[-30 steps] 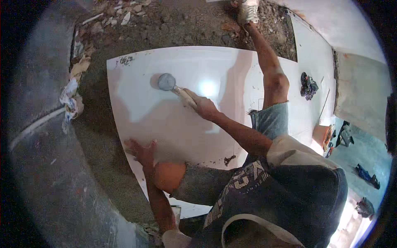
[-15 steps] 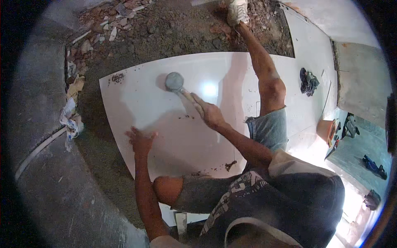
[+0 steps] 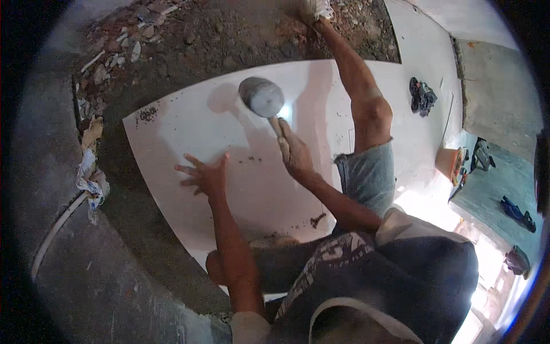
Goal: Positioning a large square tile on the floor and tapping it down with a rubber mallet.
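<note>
I see the right hand (image 3: 295,153) gripping the mallet (image 3: 262,97), left hand (image 3: 203,175) spread flat on the tile (image 3: 172,129); strike too hard and it may crack.

White glossy tile (image 3: 189,129) — brown grit specks; grey mallet head (image 3: 262,97); blue-grey denim shorts (image 3: 366,178).

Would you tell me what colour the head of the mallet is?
The mallet head is grey, paler on its face; the head view shows it, held in the right hand.

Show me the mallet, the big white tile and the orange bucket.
mallet (image 3: 262,97), head view, on its grey head.
white tile (image 3: 172,129), head view, bare left part.
orange bucket (image 3: 448,161), head view, on its side wall.
</note>
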Demonstrator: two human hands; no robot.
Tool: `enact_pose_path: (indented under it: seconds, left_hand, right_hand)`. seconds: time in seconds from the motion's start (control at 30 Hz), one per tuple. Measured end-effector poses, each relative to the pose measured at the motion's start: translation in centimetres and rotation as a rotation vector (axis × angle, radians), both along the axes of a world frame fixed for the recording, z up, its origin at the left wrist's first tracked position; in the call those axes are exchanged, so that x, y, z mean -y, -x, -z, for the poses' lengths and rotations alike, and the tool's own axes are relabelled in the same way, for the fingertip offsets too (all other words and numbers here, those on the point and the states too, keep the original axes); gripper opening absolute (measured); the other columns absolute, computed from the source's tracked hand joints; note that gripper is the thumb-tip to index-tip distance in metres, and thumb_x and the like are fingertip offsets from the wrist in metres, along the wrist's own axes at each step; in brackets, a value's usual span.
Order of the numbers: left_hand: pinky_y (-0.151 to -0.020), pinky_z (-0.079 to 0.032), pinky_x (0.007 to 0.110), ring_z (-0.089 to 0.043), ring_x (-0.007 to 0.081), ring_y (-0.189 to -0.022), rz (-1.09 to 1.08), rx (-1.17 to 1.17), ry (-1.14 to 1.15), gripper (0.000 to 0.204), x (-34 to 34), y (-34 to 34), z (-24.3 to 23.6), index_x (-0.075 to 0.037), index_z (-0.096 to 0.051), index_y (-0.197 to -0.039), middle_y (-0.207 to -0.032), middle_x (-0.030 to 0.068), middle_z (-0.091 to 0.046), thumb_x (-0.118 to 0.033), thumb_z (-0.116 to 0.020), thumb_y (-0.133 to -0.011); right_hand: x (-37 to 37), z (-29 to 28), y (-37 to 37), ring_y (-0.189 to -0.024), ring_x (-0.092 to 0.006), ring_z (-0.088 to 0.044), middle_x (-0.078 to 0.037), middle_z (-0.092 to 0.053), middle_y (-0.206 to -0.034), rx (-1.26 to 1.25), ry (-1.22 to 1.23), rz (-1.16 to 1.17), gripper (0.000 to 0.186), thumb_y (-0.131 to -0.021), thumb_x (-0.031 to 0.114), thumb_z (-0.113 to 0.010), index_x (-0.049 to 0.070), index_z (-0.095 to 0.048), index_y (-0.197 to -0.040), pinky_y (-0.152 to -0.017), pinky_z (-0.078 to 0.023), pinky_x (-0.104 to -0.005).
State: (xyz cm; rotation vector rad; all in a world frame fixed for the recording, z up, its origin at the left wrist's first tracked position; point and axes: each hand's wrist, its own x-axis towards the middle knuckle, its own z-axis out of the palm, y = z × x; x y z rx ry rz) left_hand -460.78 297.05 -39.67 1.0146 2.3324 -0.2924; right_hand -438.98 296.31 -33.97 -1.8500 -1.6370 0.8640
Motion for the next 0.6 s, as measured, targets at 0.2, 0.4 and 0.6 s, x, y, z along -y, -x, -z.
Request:
enact_pose_path:
  seconds: [0.2, 0.4, 0.6]
  left_hand:
    - [-0.087, -0.032, 0.077, -0.004, 0.0649, -0.129, -0.051, 0.024, -0.002, 0.123, 0.0, -0.8, 0.8, -0.015, -0.004, -0.15, -0.151, 0.0258, 0.01, -0.073, -0.068, -0.062]
    - [-0.085, -0.034, 0.077, -0.006, 0.0667, -0.127, 0.0, -0.059, -0.089, 0.117, -0.2, -0.8, 0.6, -0.013, -0.011, -0.149, -0.152, 0.0264, 0.006, -0.07, -0.068, -0.064]
    - [-0.091, -0.028, 0.076, -0.01, 0.058, -0.133, 0.291, -0.058, -0.295, 0.111, 5.3, 1.8, 4.3, -0.02, -0.015, -0.15, -0.154, 0.0221, 0.001, -0.072, -0.066, -0.065]
  right_hand:
    - [-2.4, 1.4, -1.3, -0.099, -0.0422, -0.06, -0.027, -0.059, -0.112, 0.101, 0.556, 0.057, 0.045, -0.098, 0.024, -0.043, 0.012, -0.035, -0.142, -0.083, -0.048, -0.0445]
    - [-0.2, -0.6, 1.1, -0.085, -0.0414, -0.062, -0.028, -0.062, -0.097, -0.012, 0.008, -0.028, 0.049, -0.098, 0.026, -0.045, 0.023, -0.029, -0.145, -0.074, -0.049, -0.0463]
    - [4.7, 2.9, -3.3, -0.091, -0.0409, -0.062, -0.026, -0.058, -0.114, 0.149, 0.401, -0.211, 0.05, -0.098, 0.027, -0.044, 0.014, -0.028, -0.145, -0.075, -0.05, -0.0485]
